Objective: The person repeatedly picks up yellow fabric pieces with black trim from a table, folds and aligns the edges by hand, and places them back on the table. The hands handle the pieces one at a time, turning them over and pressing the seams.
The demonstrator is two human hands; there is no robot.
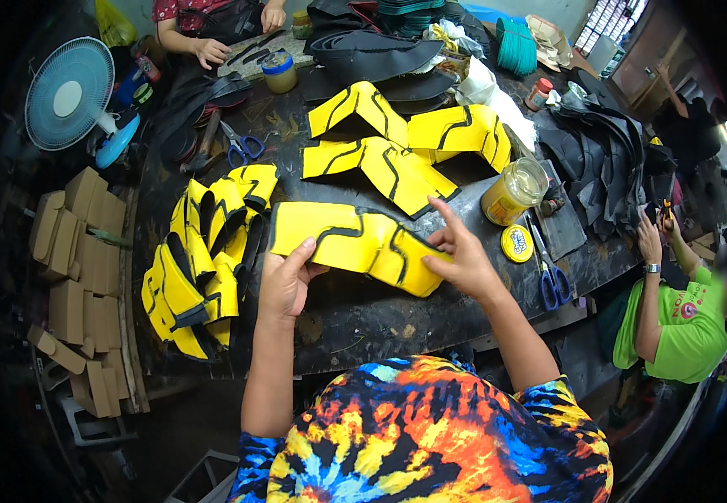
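My left hand (286,285) grips the left end of a yellow sheet piece (330,235) with black curved lines and a dark edge, its thumb on top. At the piece's right end, my right hand (471,261) holds it between thumb and fingers, the index finger raised. The piece is held above the dark worktable (321,344), slightly bent in the middle. Similar folded yellow pieces (372,159) stand tented just beyond it. More of them lie in an overlapping pile (183,293) left of my left hand.
Right of my right hand are a glass jar (502,201) of yellowish contents, a yellow lid (516,243) and blue-handled scissors (555,287). Black cut pieces (598,159) heap farther right. A fan (66,99) and cardboard boxes (66,314) stand left. Co-workers are far left and right.
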